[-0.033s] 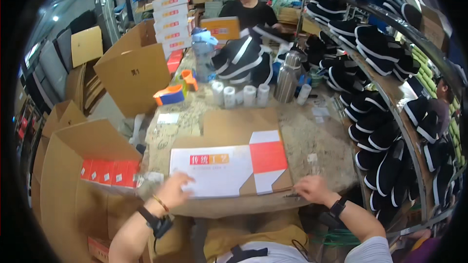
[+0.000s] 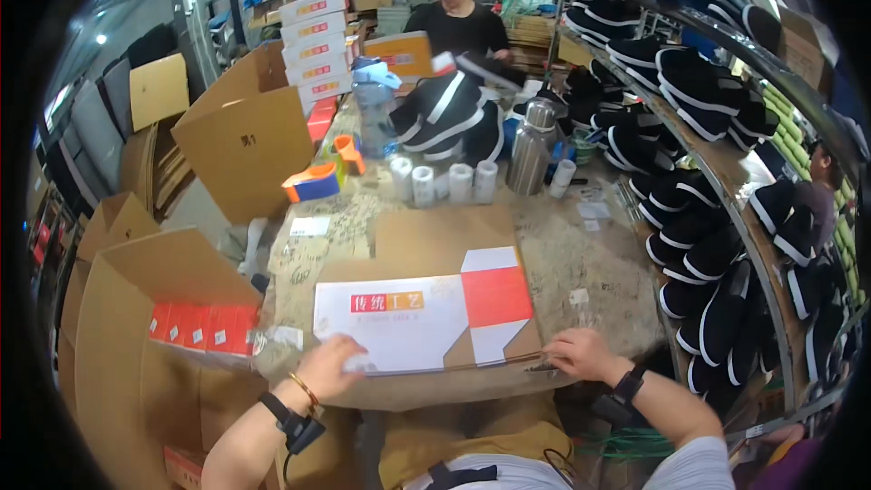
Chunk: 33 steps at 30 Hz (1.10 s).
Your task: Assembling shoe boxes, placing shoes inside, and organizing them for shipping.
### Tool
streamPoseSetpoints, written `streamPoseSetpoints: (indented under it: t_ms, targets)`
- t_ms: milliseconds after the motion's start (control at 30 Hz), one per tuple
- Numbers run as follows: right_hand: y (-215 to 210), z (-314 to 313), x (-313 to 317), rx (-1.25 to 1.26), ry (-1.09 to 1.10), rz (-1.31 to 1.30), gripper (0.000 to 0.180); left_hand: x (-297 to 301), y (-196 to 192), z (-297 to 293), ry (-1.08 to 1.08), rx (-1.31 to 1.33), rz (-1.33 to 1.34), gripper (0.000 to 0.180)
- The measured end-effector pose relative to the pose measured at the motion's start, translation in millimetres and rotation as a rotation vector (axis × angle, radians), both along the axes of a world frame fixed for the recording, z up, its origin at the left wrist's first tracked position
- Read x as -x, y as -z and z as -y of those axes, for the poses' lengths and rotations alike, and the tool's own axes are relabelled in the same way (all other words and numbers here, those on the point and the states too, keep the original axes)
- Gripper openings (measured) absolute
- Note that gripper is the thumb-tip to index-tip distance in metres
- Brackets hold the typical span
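A flat, unfolded shoebox blank [image 2: 399, 336], white with a red panel and bare brown cardboard flaps, lies on the worktable in front of me. My left hand [image 2: 332, 367] is at its lower left edge. Its fingers are curled together, with a small whitish patch at the tips that I cannot make out. By the blank's lower right corner, my right hand [image 2: 581, 354] rests at the table's near edge. Those fingers are bent and pressed together near a small dark thing; what they hold, if anything, is hidden.
Label rolls [image 2: 423, 187], a steel flask [image 2: 533, 147], a tape dispenser [image 2: 311, 183] and a water jug [image 2: 374, 109] stand beyond the blank. Black shoes [image 2: 712, 295] fill the rack on the right. An open carton [image 2: 127, 327] holds red boxes at left. A person [image 2: 455, 23] stands opposite.
My left hand has come down and slightly right, from above the blank's left part to its lower left edge. The right hand has hardly moved.
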State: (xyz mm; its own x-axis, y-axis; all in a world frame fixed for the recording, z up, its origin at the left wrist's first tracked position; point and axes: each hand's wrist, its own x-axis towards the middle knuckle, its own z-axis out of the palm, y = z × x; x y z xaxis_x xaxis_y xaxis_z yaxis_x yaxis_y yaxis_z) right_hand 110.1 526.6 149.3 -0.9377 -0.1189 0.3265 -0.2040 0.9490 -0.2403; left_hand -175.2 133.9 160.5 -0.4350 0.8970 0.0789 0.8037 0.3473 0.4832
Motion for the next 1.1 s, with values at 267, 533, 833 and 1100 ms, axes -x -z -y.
streamPoseSetpoints:
  t_ms: [267,533,833,1100]
  targets:
    - [-97.1,-53.7,92.1,0.163,0.23,-0.224,0.025,50.9,-114.1,-37.0,-0.208,-0.388,-0.098,0.035]
    - [51.2,33.3,62.5,0.155,0.397,-0.011,0.075,-10.9,80.5,24.5,-0.664,-0.111,-0.239,0.071]
    - [14.8,13.4,53.7,0.712,0.398,0.186,0.082,-40.1,-6.1,-11.1,-0.719,-0.528,0.438,0.079]
    - [29.1,43.3,61.8,0.582,0.443,0.142,0.083,-5.7,79.0,-4.1,-0.836,-0.504,0.292,0.076]
